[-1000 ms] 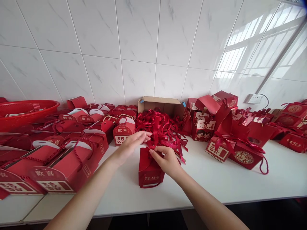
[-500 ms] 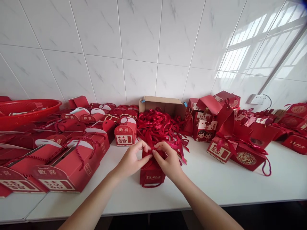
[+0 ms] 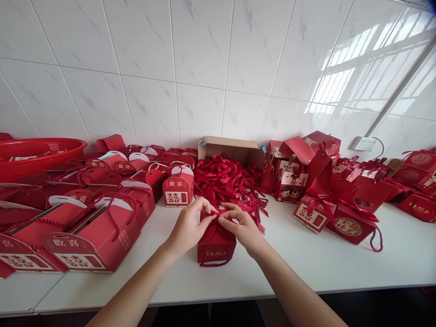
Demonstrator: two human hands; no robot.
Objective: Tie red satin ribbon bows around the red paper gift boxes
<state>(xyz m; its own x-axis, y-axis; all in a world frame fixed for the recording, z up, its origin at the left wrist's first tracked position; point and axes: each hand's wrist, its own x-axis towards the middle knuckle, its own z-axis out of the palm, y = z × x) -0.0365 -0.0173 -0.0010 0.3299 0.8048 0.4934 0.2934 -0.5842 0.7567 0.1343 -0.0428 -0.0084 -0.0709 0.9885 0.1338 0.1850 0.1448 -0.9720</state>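
Two hands point(image 3: 187, 226) point(image 3: 243, 228) pinch ribbon point(image 3: 220, 210); red box point(image 3: 217, 251) beneath.

The white table point(image 3: 289, 268) has a seam point(image 3: 51, 291) meeting its front edge toward the left end. A small red box point(image 3: 216, 254) stands near the middle of the front edge. Rope-handled boxes point(image 3: 97, 240) occupy the left portion. Loose red ribbons point(image 3: 228, 177) spread forward from a cardboard carton point(image 3: 235, 145) at the back edge. Toward the right end, a bow-tied box point(image 3: 311, 217) sits just beside a medallion box point(image 3: 352, 227).
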